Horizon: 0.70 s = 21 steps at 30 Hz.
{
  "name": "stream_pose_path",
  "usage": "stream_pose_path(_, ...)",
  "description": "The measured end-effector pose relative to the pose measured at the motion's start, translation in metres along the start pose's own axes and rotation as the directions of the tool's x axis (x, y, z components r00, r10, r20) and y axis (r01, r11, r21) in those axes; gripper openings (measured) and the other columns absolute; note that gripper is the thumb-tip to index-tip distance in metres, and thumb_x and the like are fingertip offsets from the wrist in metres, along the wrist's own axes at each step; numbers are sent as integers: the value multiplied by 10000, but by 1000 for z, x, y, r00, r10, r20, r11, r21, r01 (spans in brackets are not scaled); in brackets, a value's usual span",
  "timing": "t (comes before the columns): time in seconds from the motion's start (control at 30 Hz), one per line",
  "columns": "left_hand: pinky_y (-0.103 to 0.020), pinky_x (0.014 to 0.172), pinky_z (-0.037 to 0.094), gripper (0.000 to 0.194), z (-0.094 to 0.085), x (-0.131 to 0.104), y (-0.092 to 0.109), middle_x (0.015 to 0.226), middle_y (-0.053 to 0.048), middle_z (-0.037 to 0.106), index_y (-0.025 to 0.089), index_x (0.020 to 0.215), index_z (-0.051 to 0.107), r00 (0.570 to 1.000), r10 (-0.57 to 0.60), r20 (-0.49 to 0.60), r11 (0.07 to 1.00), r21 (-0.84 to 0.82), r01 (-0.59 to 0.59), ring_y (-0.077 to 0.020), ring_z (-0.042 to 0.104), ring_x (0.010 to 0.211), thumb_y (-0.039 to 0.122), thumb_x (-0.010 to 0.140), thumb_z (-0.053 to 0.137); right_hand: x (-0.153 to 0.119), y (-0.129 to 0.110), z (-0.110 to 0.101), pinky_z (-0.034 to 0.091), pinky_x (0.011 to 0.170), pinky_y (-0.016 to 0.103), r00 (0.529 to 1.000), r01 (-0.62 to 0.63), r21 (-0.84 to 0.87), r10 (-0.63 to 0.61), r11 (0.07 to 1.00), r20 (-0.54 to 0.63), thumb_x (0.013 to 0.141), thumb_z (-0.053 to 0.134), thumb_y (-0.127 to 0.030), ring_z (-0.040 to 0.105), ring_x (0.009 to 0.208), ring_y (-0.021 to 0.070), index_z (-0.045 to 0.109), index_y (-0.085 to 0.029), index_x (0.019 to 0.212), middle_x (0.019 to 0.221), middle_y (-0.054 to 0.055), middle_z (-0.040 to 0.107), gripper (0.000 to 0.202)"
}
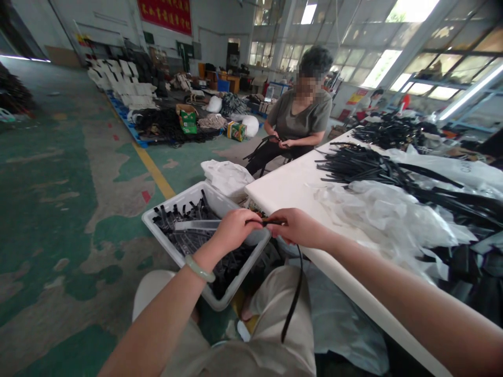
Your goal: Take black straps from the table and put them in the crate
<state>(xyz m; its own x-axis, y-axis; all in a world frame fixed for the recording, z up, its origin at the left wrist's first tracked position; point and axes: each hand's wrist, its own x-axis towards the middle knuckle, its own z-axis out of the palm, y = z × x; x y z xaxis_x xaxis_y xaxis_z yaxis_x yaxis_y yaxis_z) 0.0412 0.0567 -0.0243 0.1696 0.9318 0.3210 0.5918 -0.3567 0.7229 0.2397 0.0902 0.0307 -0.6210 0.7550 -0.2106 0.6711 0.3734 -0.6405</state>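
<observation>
Both my hands meet near the middle of the view, over the corner of a white bin. My left hand [237, 228], with a pale bangle [199, 269] at the wrist, pinches one end of a thin black strap [299, 283]. Close beside it my right hand [295, 226] pinches the same strap, whose long part hangs down over my lap. The white bin [226, 299] holds many black strips and a translucent strip [196, 225]. Small details between my fingertips are hidden.
To the right is a white table [285, 183] with black strips [353, 162] and clear plastic bags [373, 209]. Across from me a seated person [301, 112] holds black straps. A white sack [228, 175] lies behind the bin. Pallets with piled goods stand at the back left.
</observation>
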Motion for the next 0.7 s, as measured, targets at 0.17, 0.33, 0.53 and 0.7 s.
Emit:
stream_pose_path(0.17,-302,746,498,94,-37,-5,-31,775,-17,750,193,784,740,986,-131,-107,991,-14,130,-197,665,766,207,789,648,-33,21,-24,421,455,245,990,-85,165,102,983,-98,819,597,-378,531,485,121,549,-147,1237,789,32,661,480)
stream_pose_path(0.33,-258,639,470,65,-30,8,-22,705,3,717,168,754,721,989,-137,-49,989,-59,134,-165,631,671,214,763,676,-39,-3,-42,392,521,250,985,73,-230,-106,971,-137,909,474,-380,546,540,139,701,-173,862,684,33,678,311)
stream_pose_path(0.53,-255,610,461,85,-19,15,-15,632,20,679,161,665,687,991,-130,-24,989,-67,128,-155,609,631,198,740,702,-26,-33,-72,406,584,257,978,184,-440,-208,879,-5,927,435,-282,597,582,154,714,-183,858,733,32,709,304)
stream_pose_path(0.7,-251,616,484,32,-26,7,-18,676,8,723,164,742,720,987,-153,-43,987,-53,151,-160,646,652,138,732,705,-23,-21,-100,437,638,307,937,172,-755,-341,633,-72,840,484,-111,663,744,222,633,-297,1268,906,41,738,490)
